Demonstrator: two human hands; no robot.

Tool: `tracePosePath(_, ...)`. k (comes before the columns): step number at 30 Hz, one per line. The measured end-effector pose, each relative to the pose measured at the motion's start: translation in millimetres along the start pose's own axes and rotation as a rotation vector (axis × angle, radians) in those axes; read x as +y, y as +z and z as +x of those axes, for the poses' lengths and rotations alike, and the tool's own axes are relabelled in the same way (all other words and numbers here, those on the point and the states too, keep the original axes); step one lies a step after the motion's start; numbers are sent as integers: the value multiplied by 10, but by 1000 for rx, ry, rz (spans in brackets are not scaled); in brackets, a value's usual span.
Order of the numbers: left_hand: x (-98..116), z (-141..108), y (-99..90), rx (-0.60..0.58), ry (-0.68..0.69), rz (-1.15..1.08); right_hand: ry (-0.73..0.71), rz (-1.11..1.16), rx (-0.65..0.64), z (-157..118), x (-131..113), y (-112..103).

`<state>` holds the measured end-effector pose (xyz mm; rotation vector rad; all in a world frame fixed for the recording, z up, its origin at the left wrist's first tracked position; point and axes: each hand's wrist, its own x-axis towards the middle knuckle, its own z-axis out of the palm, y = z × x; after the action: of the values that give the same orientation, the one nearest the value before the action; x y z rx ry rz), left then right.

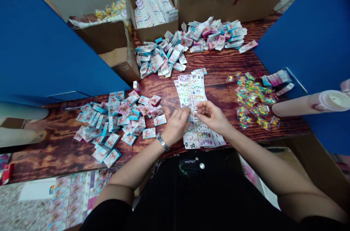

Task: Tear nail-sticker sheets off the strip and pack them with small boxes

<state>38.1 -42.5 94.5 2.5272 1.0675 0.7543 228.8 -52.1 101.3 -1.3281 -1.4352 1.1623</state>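
Observation:
Over printed paper sheets in the middle of the table, my two hands meet. My left hand, with a metal watch band on its wrist, is closed around a small cardboard box, mostly hidden by the fingers. My right hand pinches at the box's right end, where a bit of white shows; what exactly sits between these fingertips is too small to tell. Left of my hands lies a pile of closed small boxes. To the right are several clear packets of colourful beads or pieces.
Open-ended small boxes are heaped at the back. Behind them stand a carton of folded sheets, a large carton and another carton at left. Blue panels flank the table; a whitish tube juts in at right.

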Motion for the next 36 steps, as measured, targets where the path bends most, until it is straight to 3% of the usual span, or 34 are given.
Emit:
tracePosePath(5,30,42,0,54,28,58,-2,-143,57,-47,-137,44)
tracePosePath(9,49,40,9,57,51,75,-130,-436,113,-99,-251,59)
tracePosePath(12,44,18,21,51,87,90,-172,-514,156,-81,-226,52)
tracePosePath(15,32,2,28,49,119,123,-104,-371,137,-34,-120,37)
tracePosePath(19,39,-1,26,21,138,65,61,-103,-23,3,3,36)
tracePosePath(26,51,34,31,-15,47,-240,115,64,39,-24,10,142)
tracePosePath(31,-7,69,25,63,-72,-266,-41,96,115,-151,-69,102)
tracePosePath(36,0,89,26,107,-130,-270,-382,-366,212,-259,-147,-18)
